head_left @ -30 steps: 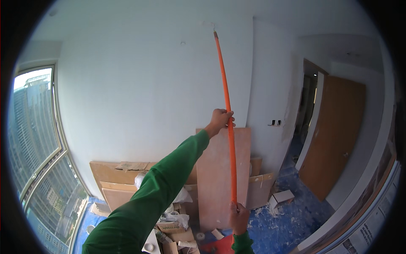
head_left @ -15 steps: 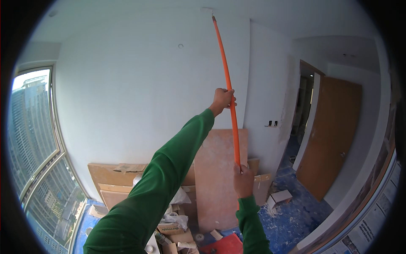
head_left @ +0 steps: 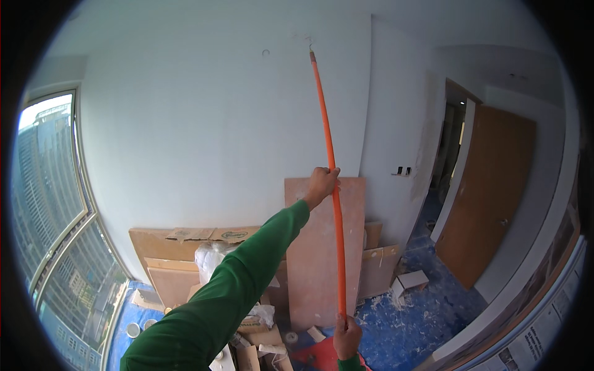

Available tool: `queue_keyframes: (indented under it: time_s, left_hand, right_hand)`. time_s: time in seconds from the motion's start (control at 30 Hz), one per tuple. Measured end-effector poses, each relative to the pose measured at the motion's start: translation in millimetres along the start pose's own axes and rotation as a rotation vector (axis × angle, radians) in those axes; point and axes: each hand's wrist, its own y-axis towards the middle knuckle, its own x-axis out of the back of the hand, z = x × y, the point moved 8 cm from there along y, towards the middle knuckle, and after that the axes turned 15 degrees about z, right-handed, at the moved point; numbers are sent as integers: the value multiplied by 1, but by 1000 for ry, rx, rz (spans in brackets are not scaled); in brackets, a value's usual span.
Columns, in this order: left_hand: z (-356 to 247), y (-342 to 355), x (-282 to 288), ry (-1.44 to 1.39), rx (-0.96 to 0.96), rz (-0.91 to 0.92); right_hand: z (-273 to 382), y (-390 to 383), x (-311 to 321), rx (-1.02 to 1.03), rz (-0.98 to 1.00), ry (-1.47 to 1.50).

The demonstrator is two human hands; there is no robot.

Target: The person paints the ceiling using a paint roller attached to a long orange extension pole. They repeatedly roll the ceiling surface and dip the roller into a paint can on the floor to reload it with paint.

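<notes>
A high-rise home, seemingly, under renovation: splattered blue floor covering (head_left: 393,337), leaning boards (head_left: 322,247), bare socket openings (head_left: 403,170), tower (head_left: 46,161) outside.

Pole (head_left: 339,247) smooth; sleeve (head_left: 238,278) matt cloth; door (head_left: 489,191) smooth wood; wall (head_left: 204,136) smooth, matt.

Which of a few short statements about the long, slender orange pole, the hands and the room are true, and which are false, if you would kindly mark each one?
1. The bare left hand grips the long, slender orange pole above the bare right hand. True.
2. The flat brown wooden door is shut. False: the door stands open.
3. The long fabric sleeves are yellow. False: the sleeves are green.
4. A white box rests on the blue floor. True.
5. The tall metal-framed window is on the person's right. False: the window is on the left.
</notes>
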Motion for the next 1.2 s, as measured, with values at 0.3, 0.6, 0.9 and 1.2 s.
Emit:
queue_keyframes:
  time_s: [0.3, 0.6, 0.9, 1.2]
  left_hand:
    - [92, -88, -43, -128, 180, 97]
    - [171, -189, -88, -166, 375, 131]
    - [165, -199, -129, -171, 394, 188]
    - [137, -114, -122, -216, 234, 100]
  right_hand:
    - [-73, -114, -4, -2, 31, -330]
    - [-144, -205, 0, -307, 225, -216]
    - [-164, -211, 4, -263, 218, -208]
    - [-148, -155, 26, -88, 137, -208]
